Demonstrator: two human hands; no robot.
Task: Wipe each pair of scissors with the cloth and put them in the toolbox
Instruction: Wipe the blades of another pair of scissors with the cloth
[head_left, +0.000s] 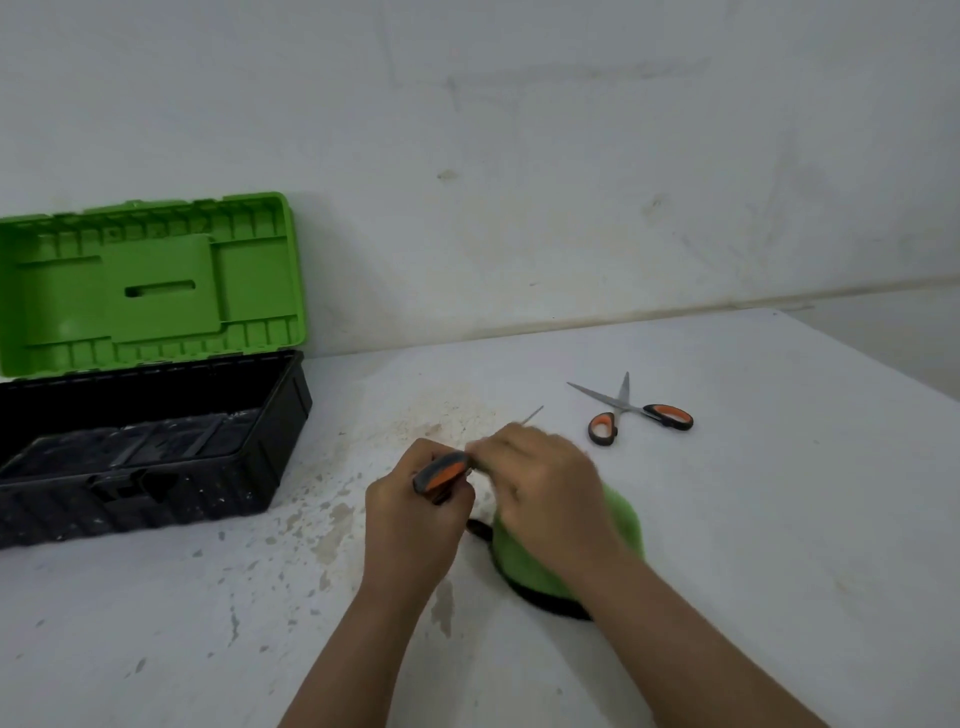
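The left hand (410, 512) gripped the orange-and-grey handle of a pair of scissors (444, 470), its fingers curled round the handle just above the white table (753, 519). The right hand (545, 483) lay over the blades of that pair, motion-blurred, so whether its fingers pinched the metal or merely pressed on it could not be told; only a thin blade tip (534, 414) showed beyond the knuckles, pointing far and to the right. A green cloth (618, 525) with a dark edge lay bunched on the table beneath and to the right of the right hand and wrist, partly hidden by the forearm (whether the hand held any of it could not be told). A second pair of scissors (631, 410), also with orange-and-grey handles, lay flat on the table farther away and to the right, its blades open in a V and pointing far-left, well apart from both hands. At far left stood the toolbox (156, 452), its black tray open and its green lid (150, 286) raised upright against the pale wall (519, 156). The tabletop near the toolbox and the hands bore brownish stains and chipped patches.
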